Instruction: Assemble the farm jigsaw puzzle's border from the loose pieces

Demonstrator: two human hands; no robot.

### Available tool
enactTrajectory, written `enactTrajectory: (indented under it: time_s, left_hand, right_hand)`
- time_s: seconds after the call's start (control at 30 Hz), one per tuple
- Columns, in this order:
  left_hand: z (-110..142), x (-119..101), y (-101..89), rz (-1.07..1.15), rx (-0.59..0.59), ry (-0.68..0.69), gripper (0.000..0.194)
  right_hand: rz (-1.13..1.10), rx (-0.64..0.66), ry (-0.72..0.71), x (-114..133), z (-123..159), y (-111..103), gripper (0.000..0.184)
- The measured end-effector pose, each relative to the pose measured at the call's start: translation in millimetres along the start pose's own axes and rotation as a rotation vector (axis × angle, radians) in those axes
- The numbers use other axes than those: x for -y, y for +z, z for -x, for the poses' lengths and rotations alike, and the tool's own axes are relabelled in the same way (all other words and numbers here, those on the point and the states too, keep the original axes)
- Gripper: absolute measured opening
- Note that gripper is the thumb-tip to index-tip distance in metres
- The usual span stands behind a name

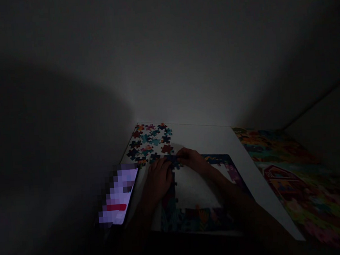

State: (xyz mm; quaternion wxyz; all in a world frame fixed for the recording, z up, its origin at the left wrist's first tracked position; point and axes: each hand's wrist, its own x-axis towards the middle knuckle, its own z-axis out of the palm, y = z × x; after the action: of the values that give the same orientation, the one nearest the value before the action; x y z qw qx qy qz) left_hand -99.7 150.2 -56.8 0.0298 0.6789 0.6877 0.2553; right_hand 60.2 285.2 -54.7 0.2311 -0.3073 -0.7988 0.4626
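Observation:
A partly built jigsaw puzzle (194, 216) lies on a white board (212, 138), its border assembled and its middle bare. My left hand (159, 177) rests flat on the puzzle's upper left corner, fingers together. My right hand (191, 159) reaches across to the same corner, fingers curled down on a dark puzzle piece (175, 160) at the top edge. Several loose puzzle pieces (150, 141) are spread beyond the hands at the board's far left. The room is very dim.
A lit phone (119, 194) lies left of the board, close to my left wrist. A colourful patterned cloth (297, 180) covers the surface to the right. Plain walls meet in a corner behind the board.

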Motion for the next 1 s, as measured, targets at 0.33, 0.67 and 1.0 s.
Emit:
enactTrajectory:
  time_s: [0.33, 0.67, 1.0]
  left_hand:
    - [0.2, -2.3, -2.1, -0.043, 0.031, -0.002, 0.034]
    - [1.0, -1.9, -2.6, -0.109, 0.019, 0.056, 0.04]
    - [1.6, -6.2, -7.5, -0.188, 0.025, 0.12, 0.034]
  right_hand:
    - [0.265, -0.088, -0.255, -13.0, -8.4, -0.8, 0.014]
    - [0.356, -0.091, -0.26, -10.9, -4.3, -1.4, 0.01]
    - [0.445, -0.106, -0.31, -12.4, -4.3, -2.7, 0.012]
